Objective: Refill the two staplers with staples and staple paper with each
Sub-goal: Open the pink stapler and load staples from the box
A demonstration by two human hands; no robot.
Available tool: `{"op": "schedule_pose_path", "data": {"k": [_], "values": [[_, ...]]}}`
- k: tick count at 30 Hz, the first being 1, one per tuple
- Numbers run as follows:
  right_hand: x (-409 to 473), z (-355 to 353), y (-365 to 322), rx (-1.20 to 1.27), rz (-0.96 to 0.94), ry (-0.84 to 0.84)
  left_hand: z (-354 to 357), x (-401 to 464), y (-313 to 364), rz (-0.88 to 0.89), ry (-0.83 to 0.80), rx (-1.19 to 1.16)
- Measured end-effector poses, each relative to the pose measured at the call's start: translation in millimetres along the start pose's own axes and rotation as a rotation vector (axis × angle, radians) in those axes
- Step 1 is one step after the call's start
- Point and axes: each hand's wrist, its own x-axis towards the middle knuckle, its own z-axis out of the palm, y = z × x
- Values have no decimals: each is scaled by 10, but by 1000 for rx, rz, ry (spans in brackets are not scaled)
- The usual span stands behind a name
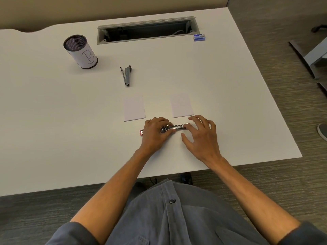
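A stapler with a pink end (175, 127) lies swung open on the white desk (70, 129), its metal staple channel facing up. My left hand (155, 134) is shut on its left part; only the pink tip (141, 132) shows beyond my knuckles. My right hand (201, 137) hovers with fingers spread, fingertips touching the channel's right end. Two small white paper stacks lie just beyond, one on the left (134, 108) and one on the right (182, 105). A second grey stapler (126, 75) lies farther back. A blue staple box (199, 37) sits at the back right.
A mesh pen cup (80, 51) wrapped in paper marked "B" stands at the back left. An open cable tray slot (147, 30) runs along the desk's rear. The desk's right edge drops to carpet, where chair bases and a shoe show.
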Motion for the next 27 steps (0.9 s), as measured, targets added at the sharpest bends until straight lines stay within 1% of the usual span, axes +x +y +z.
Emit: {"op": "schedule_pose_path", "data": {"k": [6, 10, 12, 15, 18, 27], "values": [[31, 43, -136, 24, -23, -36, -4, -8, 16, -2, -4, -3], [58, 40, -184, 74, -22, 5, -13, -13, 20, -4, -15, -9], [86, 21, -200, 111, 18, 49, -32, -7, 27, -3, -29, -15], [133, 1, -223, 132, 133, 87, -69, 13, 26, 3, -50, -28], [177, 9, -262, 112, 214, 60, -105, 24, 22, 5, -69, -39], [271, -12, -414, 67, 357, 19, -141, 20, 1, 20, -114, -68]]}}
